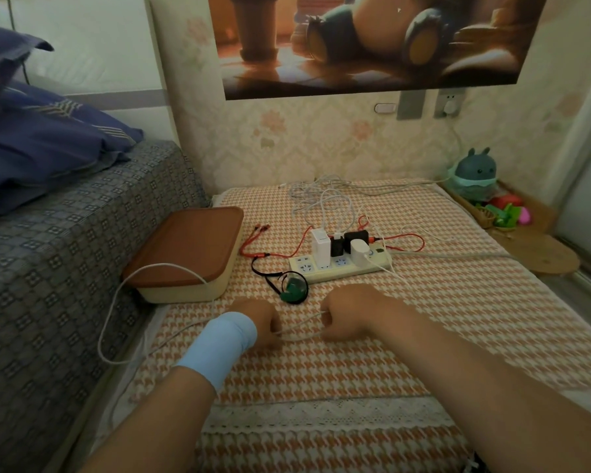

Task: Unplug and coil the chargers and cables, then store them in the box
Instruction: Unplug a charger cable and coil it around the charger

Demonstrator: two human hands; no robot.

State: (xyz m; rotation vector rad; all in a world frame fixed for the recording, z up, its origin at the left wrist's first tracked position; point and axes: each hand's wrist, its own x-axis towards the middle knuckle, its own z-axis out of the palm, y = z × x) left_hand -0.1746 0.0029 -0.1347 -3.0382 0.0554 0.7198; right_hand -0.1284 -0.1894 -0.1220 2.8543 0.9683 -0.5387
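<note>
White cable [299,332] is pinched in both fists low on the houndstooth mat [458,319], a short slack stretch being held between them. The left hand [263,324] and the right hand [338,315] are curled round it, knuckles up, close together but apart. Its long axis is laid across the body, left to right. From the left fist the rest of it is trailed off to the left, looped along the edge of the bed [65,268] and draped over the lid of the box [185,247]. From the right fist it seems to be led up toward the power strip [342,268], though that end cannot be followed for certain.

The box is placed ahead and to the left, nearer the left hand, with its lid closed; the strip is set ahead and slightly right, nearer the right hand. By this reading, the free length to be gathered lies on the left side.

Counted: one box, one strip, four chargers plugged in (two white, two black). One red cable [263,255], one black cord [261,273] with a green item, and a tangle of pale cables [321,196] beyond, too knotted to be counted.
</note>
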